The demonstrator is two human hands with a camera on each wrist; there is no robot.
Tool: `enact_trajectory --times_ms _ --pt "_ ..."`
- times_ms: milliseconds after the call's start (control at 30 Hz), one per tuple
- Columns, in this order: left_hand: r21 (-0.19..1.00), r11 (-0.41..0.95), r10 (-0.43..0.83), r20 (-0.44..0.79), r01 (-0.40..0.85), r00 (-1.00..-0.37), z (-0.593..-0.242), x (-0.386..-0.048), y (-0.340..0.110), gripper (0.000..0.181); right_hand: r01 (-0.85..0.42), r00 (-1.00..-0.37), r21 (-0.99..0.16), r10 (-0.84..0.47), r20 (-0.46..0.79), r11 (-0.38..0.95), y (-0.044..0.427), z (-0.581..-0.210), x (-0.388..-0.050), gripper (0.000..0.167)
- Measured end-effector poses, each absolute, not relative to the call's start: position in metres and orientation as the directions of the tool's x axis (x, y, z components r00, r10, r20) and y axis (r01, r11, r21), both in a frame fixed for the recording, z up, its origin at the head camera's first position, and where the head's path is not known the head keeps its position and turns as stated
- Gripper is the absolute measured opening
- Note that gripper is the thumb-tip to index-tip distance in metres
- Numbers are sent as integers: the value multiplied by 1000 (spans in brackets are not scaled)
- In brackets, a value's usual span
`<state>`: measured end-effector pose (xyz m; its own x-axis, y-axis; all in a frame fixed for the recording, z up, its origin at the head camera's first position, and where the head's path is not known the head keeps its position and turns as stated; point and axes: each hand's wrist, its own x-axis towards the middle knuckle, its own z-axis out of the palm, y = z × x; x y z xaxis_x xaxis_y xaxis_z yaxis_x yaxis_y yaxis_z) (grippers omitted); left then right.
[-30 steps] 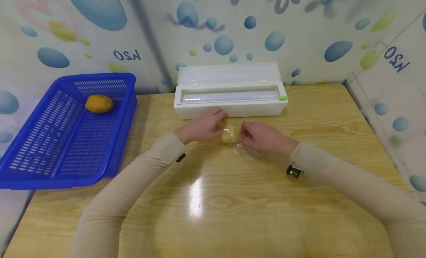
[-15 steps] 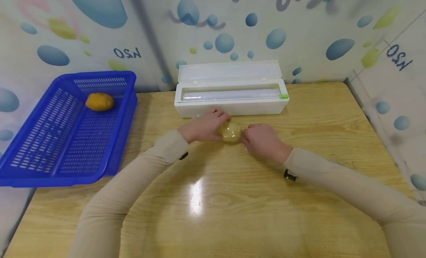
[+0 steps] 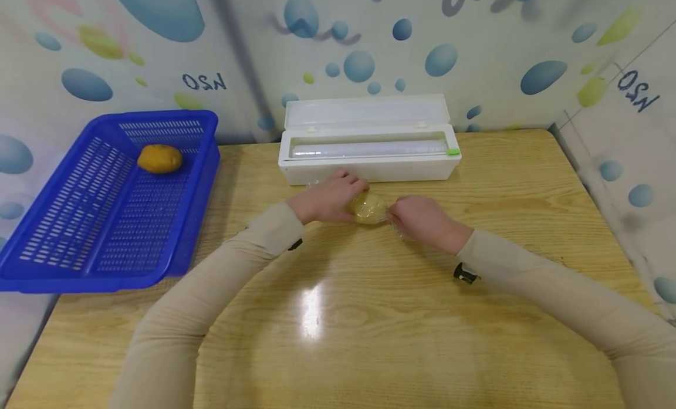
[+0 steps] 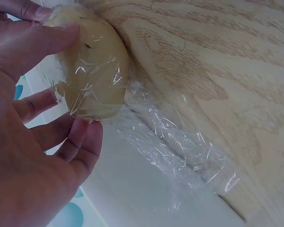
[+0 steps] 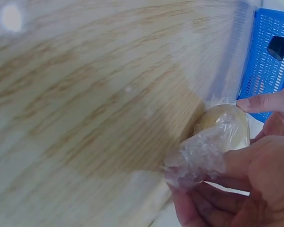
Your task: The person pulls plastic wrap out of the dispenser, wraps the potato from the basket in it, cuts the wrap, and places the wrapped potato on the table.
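Head view shows the left hand (image 3: 333, 199) gripping a wrapped potato (image 3: 371, 209), long axis roughly sideways, the right hand (image 3: 426, 221) pinching film (image 5: 197, 157).

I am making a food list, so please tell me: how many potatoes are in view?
2. One potato lies in the blue basket; the film-wrapped potato is between the left hand, which grips it, and the right hand. No others show.

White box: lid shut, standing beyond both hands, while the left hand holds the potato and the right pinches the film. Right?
The lid is wrong: the head view shows it open. The box does stand beyond the left hand, which holds the potato, and the right hand, which pinches the film.
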<state>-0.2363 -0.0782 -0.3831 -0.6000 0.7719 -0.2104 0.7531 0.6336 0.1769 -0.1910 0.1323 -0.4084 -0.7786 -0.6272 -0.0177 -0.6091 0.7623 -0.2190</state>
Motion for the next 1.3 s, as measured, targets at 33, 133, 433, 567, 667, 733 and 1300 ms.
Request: enact_trajectory --times_ms 33,133,433,567,667,733,1300 --pt "177 644 763 -217 744 -609 -383 -235 -78 64 -607 -779 -228 -627 -20 761 132 -408 -191 13" --pt "148 664 744 -230 733 -627 -384 -228 -78 72 -583 -787 -290 -616 -32 759 132 -409 -192 15" --pt "-29 655 728 -246 755 -640 -386 -208 -73 76 -500 -785 -502 -614 -81 706 135 -410 -203 20" --pt "-39 648 744 -183 761 -643 -392 -208 -75 71 -456 -774 -576 -622 -119 678 140 -410 -209 21" --pt "-101 613 775 -117 784 -621 -398 -207 -77 69 -412 -768 -615 -620 -163 672 141 -409 -211 23" --pt "-149 591 793 -78 793 -605 -400 -206 -77 69 -381 -765 -636 -615 -190 671 142 -409 -212 26" --pt "-154 560 821 -31 814 -571 -401 -206 -75 68 466 -546 -779 -556 -627 421 153 -411 -223 33"
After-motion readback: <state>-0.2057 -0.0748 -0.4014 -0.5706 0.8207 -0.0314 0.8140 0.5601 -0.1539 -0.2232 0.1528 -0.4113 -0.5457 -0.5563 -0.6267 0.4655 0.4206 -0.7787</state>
